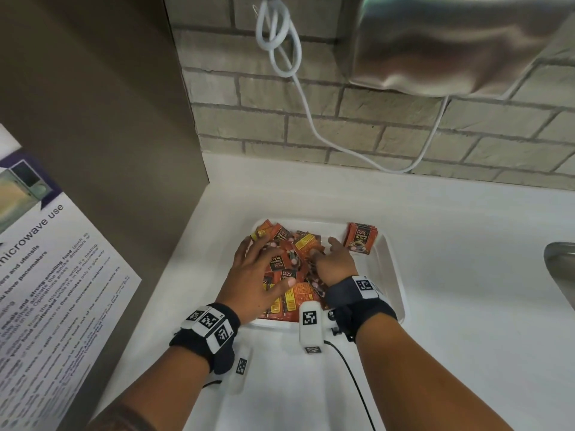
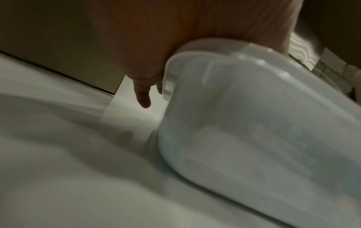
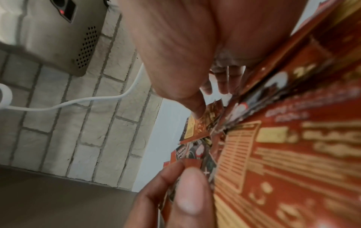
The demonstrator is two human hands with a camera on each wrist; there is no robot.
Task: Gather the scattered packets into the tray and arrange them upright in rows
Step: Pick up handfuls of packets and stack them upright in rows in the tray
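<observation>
Your left hand (image 1: 258,275) lies flat, fingers spread and straight, pressing on the loose heap of packets (image 1: 292,272) at the tray's 9 o'clock side; in the left wrist view one finger (image 2: 143,95) hangs past the tray's outer wall, gripping nothing. Your right hand (image 1: 334,264) rests on the heap near the tray's centre with fingers bent into the packets, and the right wrist view shows the thumb (image 3: 187,101) touching a packet edge, but I cannot tell whether that hand actually grips one. Around you, a white cable (image 1: 306,119) loops down the brick wall (image 1: 357,132) at 12 o'clock and runs up to a steel appliance (image 1: 451,48) mounted at 1 o'clock. A brown panel (image 1: 109,119) closes off the counter at 10 o'clock, and a microwave-use notice (image 1: 53,275) hangs at 8 o'clock. A metal sink edge (image 1: 560,262) shows at 3 o'clock, well apart from the tray. Your forearms and wrist bands cover the tray's 6 o'clock rim. On the white counter (image 1: 451,275), the white tray (image 1: 392,275) holds nearly all the packets in a jumbled pile filling its 9 o'clock half. A small stack (image 1: 361,239) stands upright in the 1 o'clock corner, leaning against the far wall, just beside your right fingertips.
</observation>
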